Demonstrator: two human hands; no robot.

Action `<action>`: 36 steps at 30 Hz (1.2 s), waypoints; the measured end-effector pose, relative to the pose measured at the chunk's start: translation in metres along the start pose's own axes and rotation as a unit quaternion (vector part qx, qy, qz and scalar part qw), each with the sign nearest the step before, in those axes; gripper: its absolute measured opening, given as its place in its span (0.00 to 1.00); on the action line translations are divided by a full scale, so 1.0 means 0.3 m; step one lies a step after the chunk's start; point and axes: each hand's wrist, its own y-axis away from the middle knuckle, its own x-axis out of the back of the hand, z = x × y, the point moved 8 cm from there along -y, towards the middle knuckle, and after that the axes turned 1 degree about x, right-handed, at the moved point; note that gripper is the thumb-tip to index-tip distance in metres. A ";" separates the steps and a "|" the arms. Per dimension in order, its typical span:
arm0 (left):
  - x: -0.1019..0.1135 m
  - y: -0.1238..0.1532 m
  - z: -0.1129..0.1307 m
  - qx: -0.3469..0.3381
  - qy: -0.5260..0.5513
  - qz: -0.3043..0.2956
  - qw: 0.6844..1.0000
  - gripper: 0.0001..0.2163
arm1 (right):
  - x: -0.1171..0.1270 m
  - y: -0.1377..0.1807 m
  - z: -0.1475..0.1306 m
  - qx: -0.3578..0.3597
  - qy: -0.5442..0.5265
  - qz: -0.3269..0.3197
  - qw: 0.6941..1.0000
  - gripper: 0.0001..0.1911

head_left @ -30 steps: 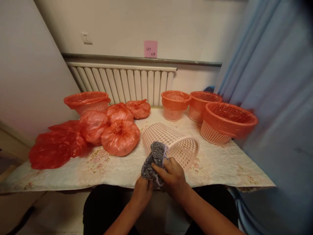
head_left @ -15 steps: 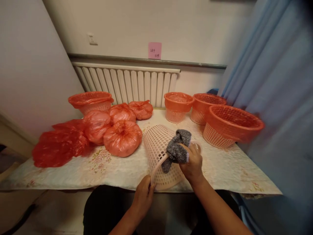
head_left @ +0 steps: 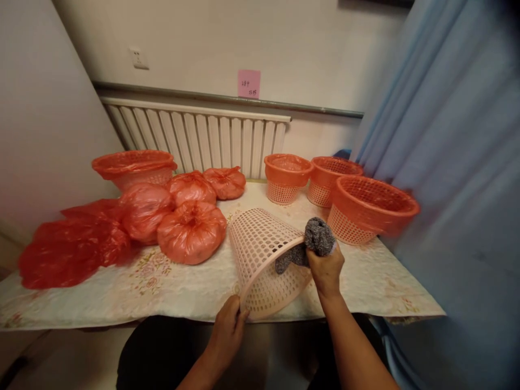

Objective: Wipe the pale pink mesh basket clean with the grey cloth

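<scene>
- The pink basket [head_left: 260,254] lies tipped on its side at the near edge of the table [head_left: 365,287], its open rim reaching that edge and facing the person.
- Right of the pink basket the tablecloth lies bare up to the table's right edge, where a blue curtain [head_left: 447,162] hangs close; left of it a bare strip of cloth runs along the near edge.
- Behind the pink basket to the right stand three orange-lined baskets [head_left: 371,208]; a fourth lined basket [head_left: 134,168] stands far behind it to the left, against the radiator [head_left: 195,138].
- Left of the pink basket lie four tied red bags [head_left: 190,233], the nearest just beside its wall, and beyond them a heap of loose red plastic [head_left: 69,246].
- The left hand [head_left: 227,333] pinches the pink basket's rim at its lowest point, fingers closed on the plastic.
- The right hand [head_left: 325,268] is fisted around a grey cloth [head_left: 312,244], which it presses against the basket's rim on the right side; the cloth's loose end hangs into the opening.
</scene>
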 end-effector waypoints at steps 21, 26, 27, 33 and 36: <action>-0.012 0.037 -0.064 0.025 0.026 0.011 0.999 0.09 | -0.012 0.253 0.513 -0.327 0.047 -0.006 0.944 0.12; 0.008 0.059 -0.104 0.077 0.074 0.006 0.994 0.09 | -0.014 0.266 0.498 -0.349 0.048 -0.009 0.936 0.14; 0.015 0.059 -0.109 0.088 0.081 0.005 0.993 0.08 | -0.012 0.255 0.480 -0.346 0.047 -0.008 0.937 0.14; 0.110 0.027 -0.093 0.138 0.033 0.063 0.988 0.06 | 0.035 0.146 0.265 -0.236 0.053 0.008 0.970 0.19; 0.160 -0.019 -0.031 0.101 0.001 0.097 0.990 0.04 | 0.065 0.104 0.101 -0.070 0.035 0.017 0.997 0.21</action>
